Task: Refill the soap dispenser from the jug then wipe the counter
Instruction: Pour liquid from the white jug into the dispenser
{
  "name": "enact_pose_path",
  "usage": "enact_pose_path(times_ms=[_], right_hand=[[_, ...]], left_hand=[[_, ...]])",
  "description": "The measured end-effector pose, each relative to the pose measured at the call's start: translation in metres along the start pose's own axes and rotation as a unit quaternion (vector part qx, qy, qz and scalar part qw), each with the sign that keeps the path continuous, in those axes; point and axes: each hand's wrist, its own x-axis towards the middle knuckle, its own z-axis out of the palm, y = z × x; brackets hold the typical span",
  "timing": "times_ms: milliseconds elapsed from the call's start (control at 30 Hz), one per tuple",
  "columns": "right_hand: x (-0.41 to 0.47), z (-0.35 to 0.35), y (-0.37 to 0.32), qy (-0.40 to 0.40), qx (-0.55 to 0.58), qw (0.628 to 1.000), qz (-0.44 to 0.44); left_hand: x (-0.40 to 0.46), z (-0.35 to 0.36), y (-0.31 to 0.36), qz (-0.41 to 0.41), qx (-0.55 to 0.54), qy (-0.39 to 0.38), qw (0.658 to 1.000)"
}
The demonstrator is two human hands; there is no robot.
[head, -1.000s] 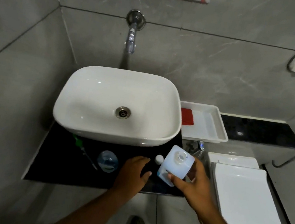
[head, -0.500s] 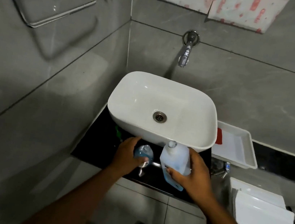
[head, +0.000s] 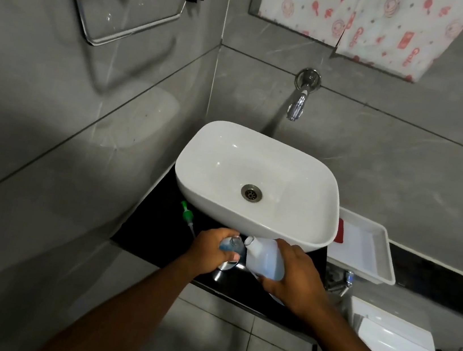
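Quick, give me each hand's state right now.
Left hand: closed around the soap dispenser, steadying it on the counter.
Right hand: closed around the jug, tipped with its spout toward the dispenser's open neck.

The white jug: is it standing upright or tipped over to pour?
Tipped. The jug leans left in the right hand, its spout at the mouth of the dispenser bottle held by the left hand.

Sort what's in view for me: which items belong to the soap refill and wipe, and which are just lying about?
Belongs to the job:
- jug, tilted in right hand
- soap dispenser, held by left hand
- green pump head, lying on the counter

Just lying about:
- sink basin
- tap
- white tray holding something red
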Motion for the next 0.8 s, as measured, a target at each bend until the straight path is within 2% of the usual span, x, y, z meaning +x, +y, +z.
enact_pose_path(times_ms=[800], right_hand=[[0.019,-0.026,-0.028,-0.059,-0.209,0.975,-0.041]], left_hand=[[0.006,0.0,-0.004,0.001,-0.026,-0.005,1.0]])
